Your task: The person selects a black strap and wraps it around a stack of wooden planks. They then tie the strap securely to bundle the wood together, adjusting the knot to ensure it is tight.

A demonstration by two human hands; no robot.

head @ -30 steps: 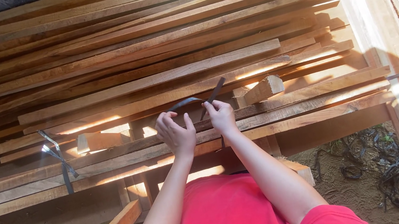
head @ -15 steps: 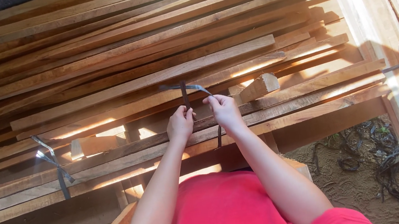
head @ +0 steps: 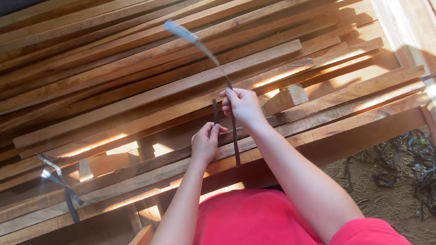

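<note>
Timber planks (head: 165,90), reddish-brown and rough-sawn, lie stacked lengthwise before us. Across the stack runs a dark strap (head: 233,132), which we hold in both hands. Our right hand (head: 242,106) pinches the strap with fingers closed on it, and from this grip a loose end (head: 189,36) rises and curls over the upper boards. Our left hand (head: 206,142), just beside and lower, has its fingers curled shut on a shorter piece of the same strap. A second strap (head: 63,187) binds the planks well apart to our left. Sandy ground (head: 401,192) shows below right.
</note>
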